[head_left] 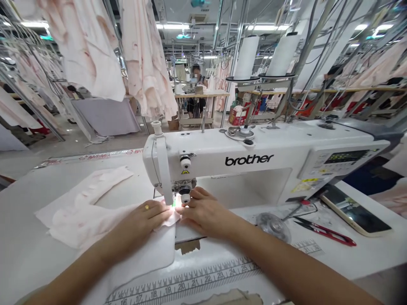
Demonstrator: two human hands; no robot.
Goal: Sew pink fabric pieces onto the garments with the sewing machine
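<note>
Left hand (146,217) and right hand (208,215) flank the Brother sewing machine's (203,148) lit needle area (174,201), presumably steadying pale pink fabric (85,216); whether either pinches cannot be told.

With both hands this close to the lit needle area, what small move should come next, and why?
Probably ease the pale pink fabric slightly through the needle area, keeping fingers clear: the left hand lies on the fabric, the right hand is just beside the needle area, and the fabric reaches there.
</note>
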